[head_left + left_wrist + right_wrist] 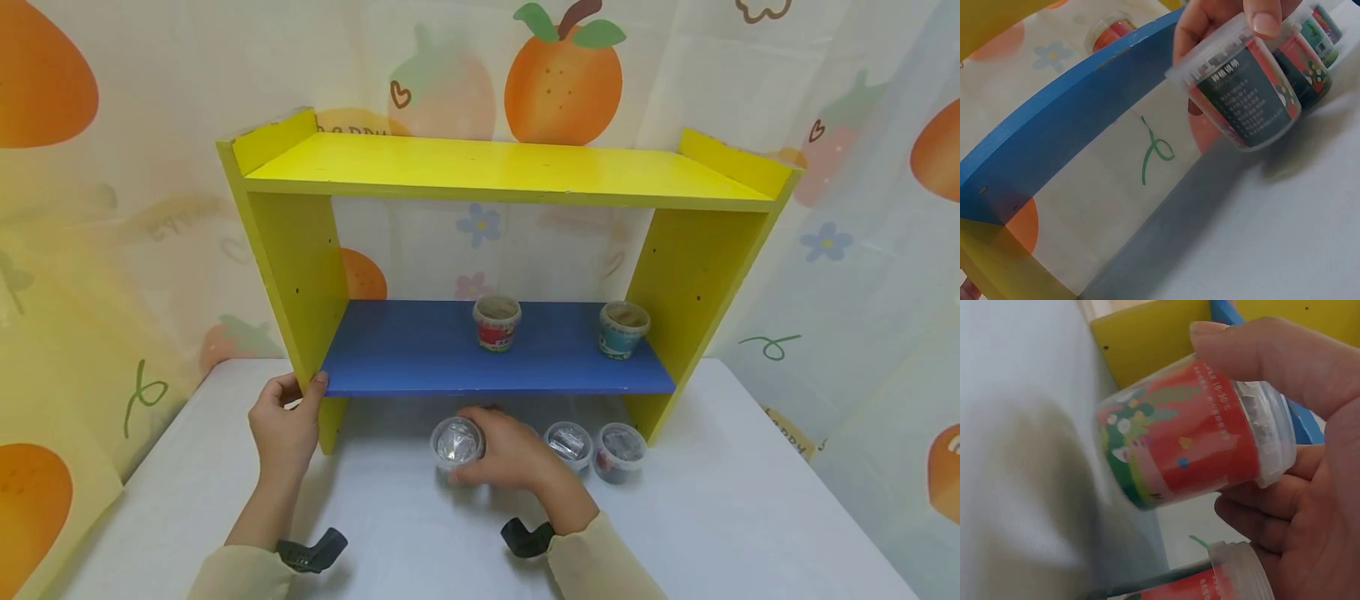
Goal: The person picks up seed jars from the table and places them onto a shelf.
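My right hand (513,450) grips a small clear plastic cup (457,442) by its sides, thumb nearest me, in front of the shelf unit's lower opening. Its shadow lies apart from it, so the cup is held just above the table. In the right wrist view the cup (1179,437) shows a red label with printed flowers; the left wrist view shows dark text on its other side (1244,94). My left hand (285,429) holds the front edge of the shelf unit's yellow left side panel (288,283), its thumb by the blue board's corner.
On the blue board (412,358) stand a red-labelled cup (497,331) and a blue-labelled cup (620,340). Two more cups, one silvery-topped (568,446) and one red-labelled (618,454), stand on the white table (420,550) right of my hand. Above is a yellow top board (480,171).
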Demonstrator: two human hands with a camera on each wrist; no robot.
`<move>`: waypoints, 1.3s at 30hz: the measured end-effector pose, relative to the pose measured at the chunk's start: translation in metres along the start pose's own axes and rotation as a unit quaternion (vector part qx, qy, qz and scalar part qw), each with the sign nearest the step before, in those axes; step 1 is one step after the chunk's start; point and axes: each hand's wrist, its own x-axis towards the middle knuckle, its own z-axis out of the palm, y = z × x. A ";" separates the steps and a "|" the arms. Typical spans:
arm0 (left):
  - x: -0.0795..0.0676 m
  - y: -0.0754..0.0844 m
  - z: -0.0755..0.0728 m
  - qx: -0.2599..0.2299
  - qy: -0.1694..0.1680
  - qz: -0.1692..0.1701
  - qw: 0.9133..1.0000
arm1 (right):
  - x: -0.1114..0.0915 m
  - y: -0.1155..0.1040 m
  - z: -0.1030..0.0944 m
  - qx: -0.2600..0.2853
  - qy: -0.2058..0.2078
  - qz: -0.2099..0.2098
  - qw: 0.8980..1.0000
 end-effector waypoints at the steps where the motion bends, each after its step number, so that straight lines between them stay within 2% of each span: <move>1: 0.000 0.000 0.000 0.000 0.000 -0.001 1.000 | 0.000 -0.001 0.000 0.009 -0.004 0.006 1.000; 7: -0.001 0.000 0.000 0.000 -0.002 -0.007 1.000 | -0.001 -0.003 -0.001 0.073 -0.013 0.028 0.997; 16: 0.000 0.001 -0.001 0.001 -0.002 -0.011 1.000 | -0.002 -0.004 -0.003 0.145 -0.006 0.029 0.989; 23: 0.001 0.000 0.001 -0.003 -0.001 -0.001 1.000 | -0.003 -0.005 -0.006 0.213 -0.005 0.031 0.977; 35: 0.001 0.000 0.001 -0.009 0.001 0.002 1.000 | -0.003 -0.006 -0.009 0.279 -0.002 0.004 0.960; 39: 0.000 0.000 0.001 -0.007 0.001 -0.001 1.000 | -0.004 -0.009 -0.012 0.327 0.002 -0.001 0.945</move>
